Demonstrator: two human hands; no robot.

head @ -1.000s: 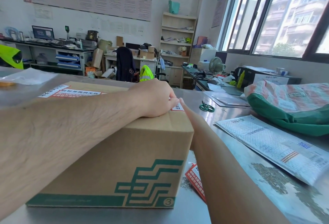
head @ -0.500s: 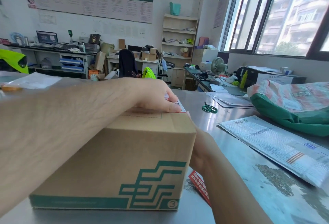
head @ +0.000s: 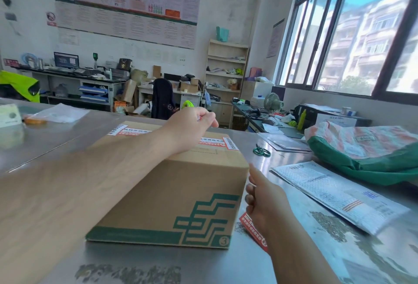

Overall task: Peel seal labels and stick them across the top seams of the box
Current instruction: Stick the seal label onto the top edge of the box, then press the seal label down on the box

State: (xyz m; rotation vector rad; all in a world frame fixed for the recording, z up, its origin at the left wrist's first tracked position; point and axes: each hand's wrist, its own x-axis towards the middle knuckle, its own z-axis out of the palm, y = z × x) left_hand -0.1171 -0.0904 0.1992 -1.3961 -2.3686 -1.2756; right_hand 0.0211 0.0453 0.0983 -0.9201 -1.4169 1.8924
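Note:
A brown cardboard box [head: 172, 195] with a green logo stands on the steel table [head: 226, 265]. A red-and-white seal label [head: 218, 142] lies across its top right edge, and another seal label [head: 126, 130] sits at the far left of the top. My left hand [head: 192, 125] hovers above the far top of the box with its fingers curled, and a small red-and-white scrap shows between them. My right hand [head: 262, 200] is beside the box's right face, fingers loosely curled, thumb pointing up near the top corner. A red label sheet [head: 252, 229] lies partly under it.
Right of the box lie a white padded mailer [head: 339, 195], green scissors [head: 262, 151] and a green-and-pink sack [head: 371, 152]. A clear plastic bag [head: 61, 113] lies at the far left. Desks, shelves and a fan stand beyond the table.
My left hand has lifted off the label at the top right edge and now hovers above the box. My right hand has come out from behind the box's right side.

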